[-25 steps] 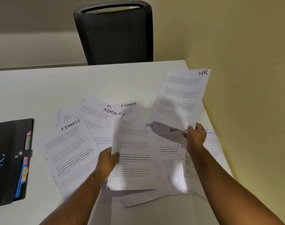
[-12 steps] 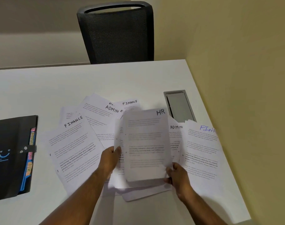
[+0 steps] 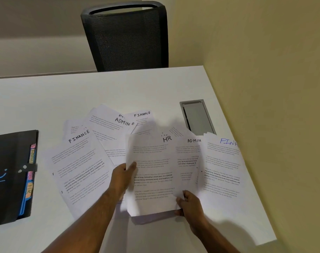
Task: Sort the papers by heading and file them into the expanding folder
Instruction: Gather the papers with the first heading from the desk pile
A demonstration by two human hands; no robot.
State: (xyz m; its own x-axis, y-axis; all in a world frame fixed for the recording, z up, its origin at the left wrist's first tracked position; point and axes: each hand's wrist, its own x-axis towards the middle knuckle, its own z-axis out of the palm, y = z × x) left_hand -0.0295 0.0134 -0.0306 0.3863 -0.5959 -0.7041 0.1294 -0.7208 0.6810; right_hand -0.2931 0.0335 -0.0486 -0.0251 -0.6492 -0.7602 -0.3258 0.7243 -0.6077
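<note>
Across the white desk (image 3: 119, 88) loose papers (image 3: 79, 167) lie fanned so every heading reads; the expanding folder (image 3: 8, 172) waits at my left, tabs outward. Both hands pinch the HR sheets (image 3: 152, 172), left hand (image 3: 122, 178) at the side, right hand (image 3: 189, 203) at the corner, squaring them together.

**Counts on the desk**

Seven sheets show a readable heading. Three read FINANCE: one at nine o'clock of the spread (image 3: 79, 161), one at twelve o'clock (image 3: 142, 115), one in blue ink at three o'clock (image 3: 223, 165). Two read ADMIN (image 3: 110, 123) (image 3: 189, 152). One reads HR (image 3: 153, 172). Further sheets are hidden beneath, number unclear. One expanding folder (image 3: 8, 172). One chair (image 3: 126, 37). One cable hatch (image 3: 198, 117). Two hands (image 3: 121, 178) (image 3: 189, 203).
</note>
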